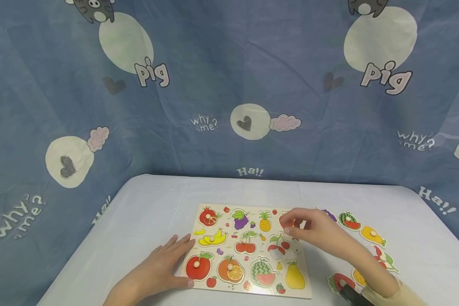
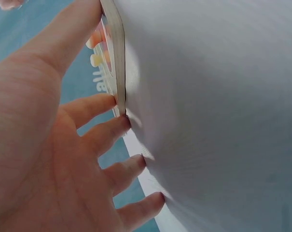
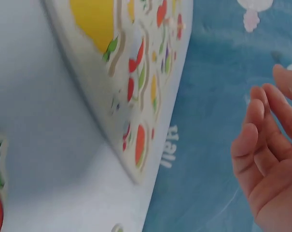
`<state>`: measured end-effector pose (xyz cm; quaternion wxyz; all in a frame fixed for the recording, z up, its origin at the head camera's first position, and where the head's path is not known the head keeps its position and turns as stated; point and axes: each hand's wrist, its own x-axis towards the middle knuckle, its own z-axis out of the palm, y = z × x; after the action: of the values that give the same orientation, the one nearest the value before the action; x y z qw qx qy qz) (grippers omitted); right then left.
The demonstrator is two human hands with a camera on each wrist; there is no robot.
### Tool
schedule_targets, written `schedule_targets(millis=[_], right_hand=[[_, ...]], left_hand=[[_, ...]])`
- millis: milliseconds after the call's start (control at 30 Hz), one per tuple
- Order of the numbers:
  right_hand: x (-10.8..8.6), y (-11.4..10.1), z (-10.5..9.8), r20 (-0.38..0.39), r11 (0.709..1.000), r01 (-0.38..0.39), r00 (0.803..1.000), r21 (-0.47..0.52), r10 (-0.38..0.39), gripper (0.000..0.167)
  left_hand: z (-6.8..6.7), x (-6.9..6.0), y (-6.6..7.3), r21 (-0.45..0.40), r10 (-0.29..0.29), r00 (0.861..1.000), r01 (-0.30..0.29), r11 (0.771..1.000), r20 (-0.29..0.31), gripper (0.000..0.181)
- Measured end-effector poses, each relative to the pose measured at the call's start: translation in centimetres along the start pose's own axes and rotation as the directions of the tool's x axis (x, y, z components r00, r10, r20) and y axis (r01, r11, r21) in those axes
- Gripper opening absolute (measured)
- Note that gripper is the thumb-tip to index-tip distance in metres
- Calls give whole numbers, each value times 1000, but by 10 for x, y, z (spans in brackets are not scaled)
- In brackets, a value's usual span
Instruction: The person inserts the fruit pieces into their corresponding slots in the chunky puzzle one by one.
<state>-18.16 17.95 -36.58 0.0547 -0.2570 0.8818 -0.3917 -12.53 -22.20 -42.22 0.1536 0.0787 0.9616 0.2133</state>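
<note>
A wooden fruit puzzle board [image 1: 252,250] lies flat on the white table. Knobbed apple [image 1: 198,267], orange [image 1: 230,270], banana [image 1: 213,239], cherry [image 1: 245,244] and pomegranate [image 1: 208,217] pieces sit in its left and middle parts. My left hand [image 1: 157,265] rests beside the board's left edge, thumb and fingertips touching the edge and table, fingers spread. Above the upper right corner is my right hand [image 1: 317,229], its fingers loosely bent. Nothing shows between those fingers in the right wrist view. They partly cover a red fruit picture [image 1: 285,221].
Loose pieces lie right of the board: grapes [image 1: 330,215], watermelon [image 1: 349,221], a yellow pear [image 1: 372,236], a red-and-white fruit piece [image 1: 382,258] and a strawberry [image 1: 342,281]. The right forearm partly covers a yellow piece [image 1: 358,277]. A blue printed curtain [image 1: 214,148] hangs behind the table.
</note>
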Motion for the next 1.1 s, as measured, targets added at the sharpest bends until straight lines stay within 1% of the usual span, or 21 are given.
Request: schedule_targets(millis=[133,433,633,867,933,1000,1100], right_hand=[[-3,9,-7,-2,999,-35,999,-7,35,15],[-11,29,-25,-55,994,-91,995,-61,87,17],[-15,44,-32,-93,993,-63,994,-95,54,16],[-16,58,-44,-105,989,-30,994,-142,15,14],[-15,63,-49,-98,988,-21,995,-150,6,15],[-14,68,-53,-81,988,-27,997,-149,14,16],[-13,77,-58,-37,990,-19,999,-142,14,17]], left_hand=[[0,-1,0,-3,-2,1000,2,1000,-1,96],[-1,-2,1,-5,6,1000,-6,1000,-5,96],[-1,-3,1,-7,13,1000,-13,1000,-8,95],[0,-2,1,-6,19,1000,-20,1000,-19,95],[1,-1,1,-5,23,1000,-23,1000,-19,95],[1,0,0,-8,19,1000,-20,1000,-17,95],[2,0,-1,-13,10,1000,-10,1000,-6,96]])
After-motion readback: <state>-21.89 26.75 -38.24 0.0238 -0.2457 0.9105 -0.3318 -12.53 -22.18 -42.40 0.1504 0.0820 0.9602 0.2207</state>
